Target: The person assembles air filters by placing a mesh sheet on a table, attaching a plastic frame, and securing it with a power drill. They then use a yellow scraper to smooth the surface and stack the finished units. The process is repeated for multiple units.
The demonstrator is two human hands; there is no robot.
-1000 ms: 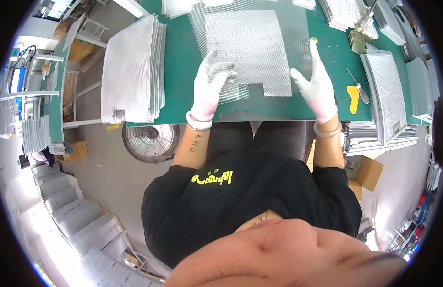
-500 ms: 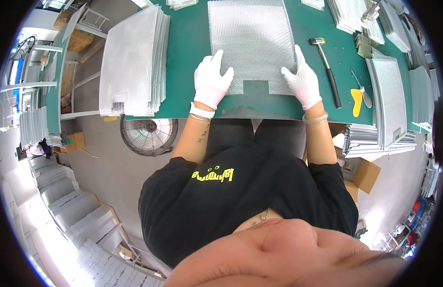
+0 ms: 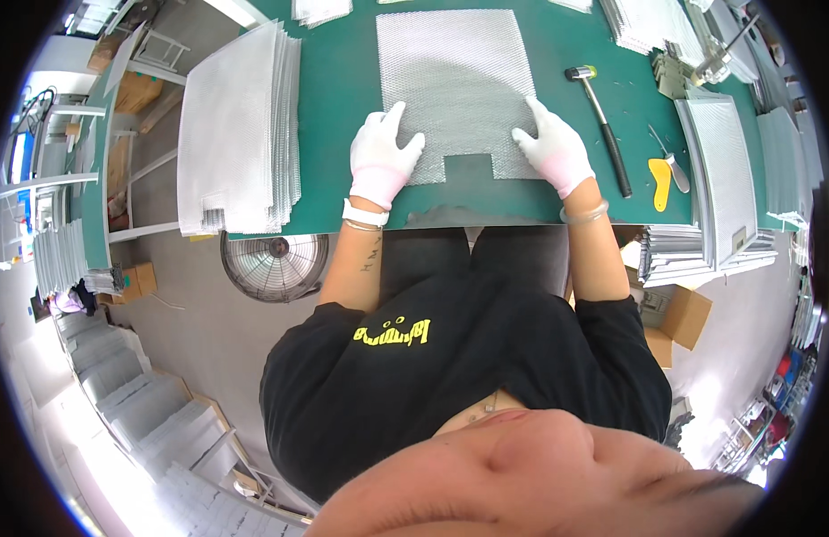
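Note:
A silver expanded-metal mesh sheet [image 3: 459, 76] lies flat on the green table in front of me, with a rectangular notch cut into its near edge. My left hand [image 3: 383, 157], in a white glove with a pink cuff, rests at the sheet's near left edge. Its index finger is stretched along the edge and its thumb points inward over the mesh. On the opposite edge, my right hand [image 3: 557, 148], gloved alike, lies with index finger extended and thumb spread. Both hands appear to touch the sheet; the undersides of the fingers are hidden.
To the left stands a pile of mesh sheets [image 3: 226, 125]. A hammer [image 3: 611, 134], a yellow flat tool [image 3: 659, 183] and a screwdriver-like tool [image 3: 674, 166] lie at right. Beyond them are framed mesh panels [image 3: 723, 170]. A floor fan [image 3: 276, 264] sits below the table edge [image 3: 343, 231].
The whole view has shifted slightly, mostly leftward. Both hands stay at the sheet's side edges, with much the same finger pose, and the sheet remains flat between them.

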